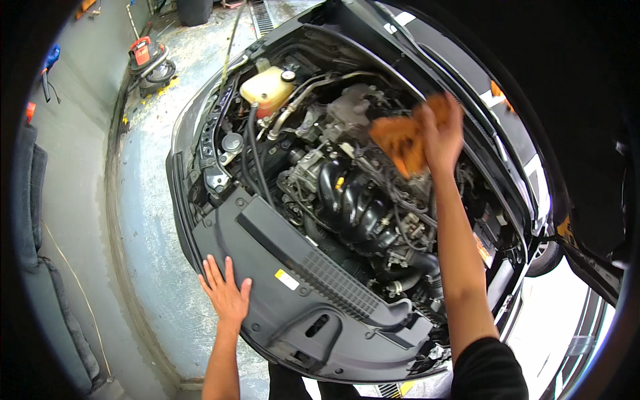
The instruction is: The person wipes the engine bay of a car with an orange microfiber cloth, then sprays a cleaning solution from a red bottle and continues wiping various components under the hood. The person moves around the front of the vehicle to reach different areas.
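Observation:
With its fingers closed, my right hand (443, 137) holds an orange cloth (400, 143), stained dark in places. Both are over the far right part of a car's engine bay, and the hand is slightly smeared by motion. Below and left of the cloth is the engine's black intake manifold (343, 197). My left hand (227, 290) lies flat, fingers spread, on the grey plastic front cover (267, 267) near the bumper. A yellow and white label (287, 279) is on that cover, to the right of the left hand.
A pale coolant tank (267, 87) with a black cap sits at the bay's far left. The raised hood (573, 100) hangs along the right. On the floor at the far left stands a red and black vacuum cleaner (148, 60). Grey padded seats (50, 280) line the left wall.

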Action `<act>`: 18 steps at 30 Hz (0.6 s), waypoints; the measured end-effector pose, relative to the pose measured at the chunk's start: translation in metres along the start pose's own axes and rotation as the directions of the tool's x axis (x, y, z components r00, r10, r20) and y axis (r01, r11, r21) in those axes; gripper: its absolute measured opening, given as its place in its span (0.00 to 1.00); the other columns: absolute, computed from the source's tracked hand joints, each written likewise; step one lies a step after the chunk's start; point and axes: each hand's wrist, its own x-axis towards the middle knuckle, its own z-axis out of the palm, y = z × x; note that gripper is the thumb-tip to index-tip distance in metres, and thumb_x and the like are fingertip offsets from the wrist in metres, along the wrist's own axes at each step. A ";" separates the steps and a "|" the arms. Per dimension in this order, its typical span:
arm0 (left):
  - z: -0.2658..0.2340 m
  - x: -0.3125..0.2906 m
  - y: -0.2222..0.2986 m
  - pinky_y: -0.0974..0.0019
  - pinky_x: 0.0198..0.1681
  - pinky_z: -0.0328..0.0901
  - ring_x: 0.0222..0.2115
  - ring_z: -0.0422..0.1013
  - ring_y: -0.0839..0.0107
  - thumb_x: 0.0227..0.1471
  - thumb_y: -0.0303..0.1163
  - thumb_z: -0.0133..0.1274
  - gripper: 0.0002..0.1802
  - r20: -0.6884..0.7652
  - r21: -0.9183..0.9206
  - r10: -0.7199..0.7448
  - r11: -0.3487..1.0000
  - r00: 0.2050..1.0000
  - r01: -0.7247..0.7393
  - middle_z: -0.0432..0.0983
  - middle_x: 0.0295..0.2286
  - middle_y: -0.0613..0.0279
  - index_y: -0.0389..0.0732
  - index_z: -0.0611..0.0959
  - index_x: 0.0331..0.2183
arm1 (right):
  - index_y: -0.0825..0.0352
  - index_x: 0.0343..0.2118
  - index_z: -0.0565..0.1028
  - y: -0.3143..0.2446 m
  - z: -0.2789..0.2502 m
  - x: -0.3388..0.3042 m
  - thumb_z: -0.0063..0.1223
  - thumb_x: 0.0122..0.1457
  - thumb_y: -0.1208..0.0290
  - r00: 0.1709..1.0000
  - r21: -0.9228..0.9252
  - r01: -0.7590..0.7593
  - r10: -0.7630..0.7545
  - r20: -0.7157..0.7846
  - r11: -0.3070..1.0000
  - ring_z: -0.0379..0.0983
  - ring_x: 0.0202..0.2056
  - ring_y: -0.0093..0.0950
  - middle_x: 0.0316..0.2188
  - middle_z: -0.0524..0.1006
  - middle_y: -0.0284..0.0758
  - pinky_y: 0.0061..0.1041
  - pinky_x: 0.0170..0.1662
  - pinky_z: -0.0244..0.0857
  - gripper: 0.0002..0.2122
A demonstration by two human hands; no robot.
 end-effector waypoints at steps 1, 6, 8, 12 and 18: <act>0.002 -0.002 -0.001 0.31 0.74 0.34 0.75 0.40 0.39 0.65 0.56 0.52 0.42 -0.007 -0.007 -0.002 1.000 1.000 0.002 0.43 0.74 0.36 0.41 0.67 0.70 | 0.64 0.66 0.71 -0.006 0.051 0.016 0.66 0.64 0.56 0.996 -0.028 0.055 -0.052 0.077 0.998 0.73 0.61 0.48 0.61 0.76 0.46 0.44 0.63 0.67 0.31; 0.007 0.004 -0.004 0.28 0.73 0.36 0.74 0.42 0.37 0.66 0.57 0.50 0.40 -0.019 0.007 -0.008 1.000 1.000 0.008 0.45 0.73 0.37 0.44 0.70 0.69 | 0.54 0.67 0.71 0.016 0.226 -0.004 0.41 0.68 0.36 0.732 -0.539 0.122 0.290 0.616 0.834 0.59 0.71 0.46 0.68 0.69 0.40 0.64 0.70 0.50 0.33; 0.007 0.005 -0.006 0.29 0.73 0.36 0.74 0.43 0.37 0.66 0.57 0.49 0.39 -0.004 0.010 0.004 1.000 1.000 -0.004 0.46 0.73 0.36 0.45 0.70 0.69 | 0.54 0.64 0.73 0.041 0.224 -0.021 0.44 0.71 0.45 0.774 -0.502 0.221 0.162 0.612 0.836 0.61 0.70 0.45 0.66 0.71 0.36 0.64 0.68 0.54 0.26; 0.008 0.003 -0.006 0.29 0.73 0.37 0.74 0.43 0.37 0.66 0.56 0.50 0.39 -0.009 -0.002 -0.003 1.000 1.000 0.003 0.46 0.73 0.37 0.46 0.69 0.70 | 0.63 0.57 0.76 0.048 0.133 -0.031 0.52 0.70 0.62 0.755 -0.179 0.376 -0.189 0.627 0.909 0.70 0.57 0.48 0.54 0.76 0.42 0.44 0.60 0.67 0.17; 0.007 0.004 -0.004 0.31 0.73 0.38 0.74 0.43 0.38 0.65 0.55 0.50 0.39 -0.025 0.023 0.008 1.000 1.000 -0.008 0.46 0.73 0.37 0.47 0.68 0.70 | 0.61 0.51 0.79 -0.044 0.082 -0.119 0.59 0.65 0.62 0.868 -0.062 0.341 -0.288 0.405 0.938 0.75 0.46 0.44 0.41 0.78 0.41 0.48 0.52 0.67 0.15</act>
